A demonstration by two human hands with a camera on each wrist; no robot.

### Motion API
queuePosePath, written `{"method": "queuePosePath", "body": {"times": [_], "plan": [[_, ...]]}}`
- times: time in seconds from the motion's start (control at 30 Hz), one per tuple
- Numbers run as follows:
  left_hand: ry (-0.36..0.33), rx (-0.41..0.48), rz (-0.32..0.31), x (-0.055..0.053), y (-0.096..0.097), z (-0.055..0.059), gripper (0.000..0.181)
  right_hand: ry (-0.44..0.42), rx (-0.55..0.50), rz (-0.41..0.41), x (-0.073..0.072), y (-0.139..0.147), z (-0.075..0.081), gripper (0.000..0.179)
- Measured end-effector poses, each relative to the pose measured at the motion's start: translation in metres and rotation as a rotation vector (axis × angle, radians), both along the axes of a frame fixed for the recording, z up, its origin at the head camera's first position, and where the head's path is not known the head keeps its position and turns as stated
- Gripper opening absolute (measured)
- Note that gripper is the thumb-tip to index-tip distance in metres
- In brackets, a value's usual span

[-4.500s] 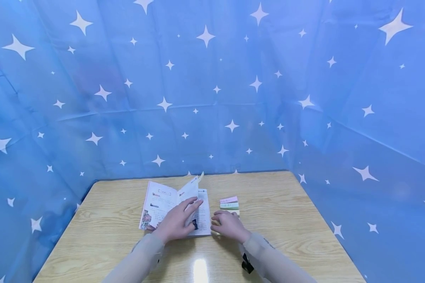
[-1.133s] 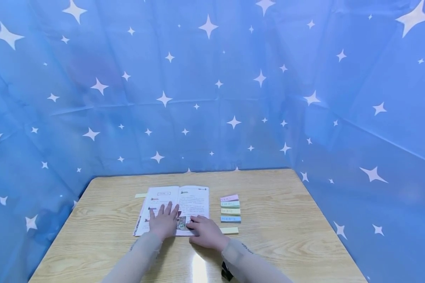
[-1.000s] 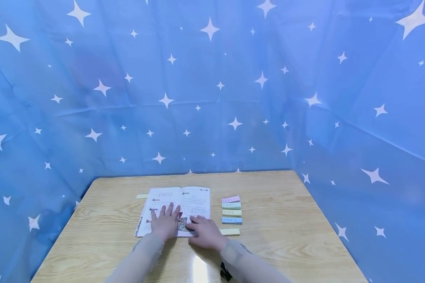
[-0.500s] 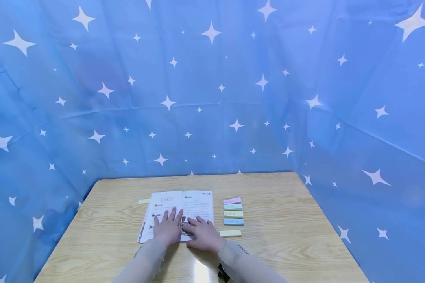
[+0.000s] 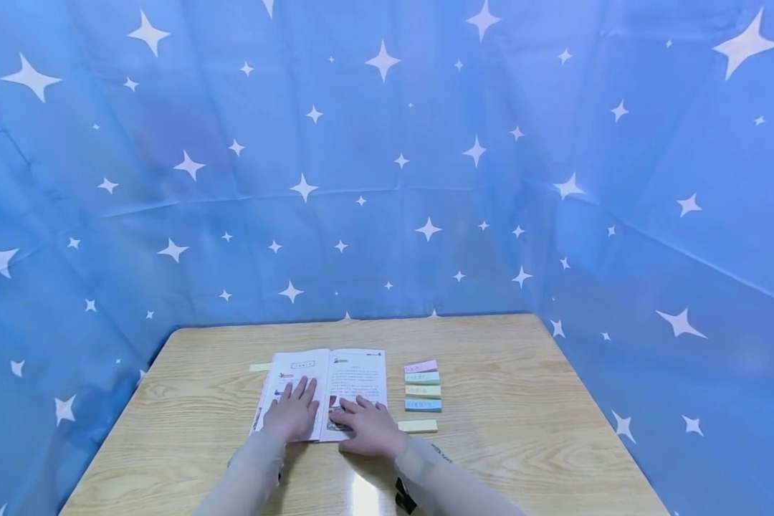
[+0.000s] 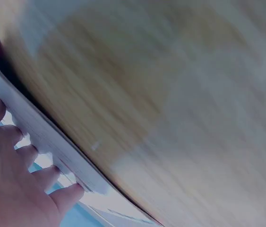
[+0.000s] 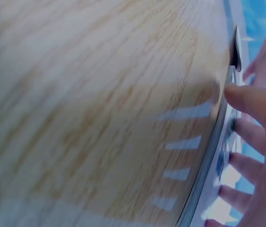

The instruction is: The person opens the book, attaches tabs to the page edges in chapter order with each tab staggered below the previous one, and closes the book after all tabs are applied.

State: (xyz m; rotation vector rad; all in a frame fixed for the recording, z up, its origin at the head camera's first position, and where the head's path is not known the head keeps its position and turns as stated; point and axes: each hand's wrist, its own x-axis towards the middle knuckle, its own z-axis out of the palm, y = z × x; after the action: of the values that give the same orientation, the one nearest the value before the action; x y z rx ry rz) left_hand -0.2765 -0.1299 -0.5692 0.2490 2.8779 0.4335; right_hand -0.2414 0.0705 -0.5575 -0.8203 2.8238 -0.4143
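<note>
An open book (image 5: 368, 364) lies flat on the table in the head view, with printed text and a small coloured picture near the bottom of its right page. My left hand (image 5: 292, 414) rests on the left page, fingers extended. My right hand (image 5: 370, 428) lies across the lower right page, partly covering the picture. A pale yellow sticky tab (image 5: 259, 368) sticks out past the book's left edge. In the left wrist view, my left hand (image 6: 19, 175) has its fingertips on the pages. The right wrist view has my right hand (image 7: 260, 156) over the book's near edge.
Right of the book, pink (image 5: 421, 366), green (image 5: 422, 378), yellow (image 5: 423, 391) and blue (image 5: 423, 405) sticky notes with handwriting lie in a column. A pale yellow sticky pad (image 5: 419, 426) lies below them. A blue starry curtain (image 5: 387, 179) surrounds the wooden table (image 5: 516, 401).
A raised page with a tab at its edge has been turned over to the left, and the book now lies flat. Most recently my left hand slid left, away from the centre fold.
</note>
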Motion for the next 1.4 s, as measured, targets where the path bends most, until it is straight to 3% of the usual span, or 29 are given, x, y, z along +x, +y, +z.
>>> {"method": "queuePosePath", "body": {"times": [0.2,0.37,0.53,0.9,1.17,1.4], "plan": [[0.002,-0.019,0.06,-0.005,-0.021,-0.007,0.054,-0.013,0.0,0.013,-0.001,-0.002,-0.004,0.058],[0.005,-0.014,0.061,-0.005,-0.031,-0.005,0.054,-0.026,-0.006,0.018,-0.002,-0.005,-0.003,0.057],[-0.009,-0.017,0.053,-0.006,-0.032,-0.007,0.054,-0.03,-0.015,0.041,-0.005,-0.006,-0.001,0.056],[-0.002,-0.011,0.052,-0.004,-0.028,-0.003,0.053,-0.059,-0.032,0.188,-0.013,-0.015,0.001,0.061],[-0.007,-0.02,0.072,-0.005,-0.028,-0.004,0.054,-0.057,-0.005,0.185,-0.027,-0.016,0.0,0.063],[-0.039,-0.015,0.075,-0.006,-0.025,0.0,0.054,-0.084,0.02,0.123,-0.042,-0.018,-0.001,0.059]]}}
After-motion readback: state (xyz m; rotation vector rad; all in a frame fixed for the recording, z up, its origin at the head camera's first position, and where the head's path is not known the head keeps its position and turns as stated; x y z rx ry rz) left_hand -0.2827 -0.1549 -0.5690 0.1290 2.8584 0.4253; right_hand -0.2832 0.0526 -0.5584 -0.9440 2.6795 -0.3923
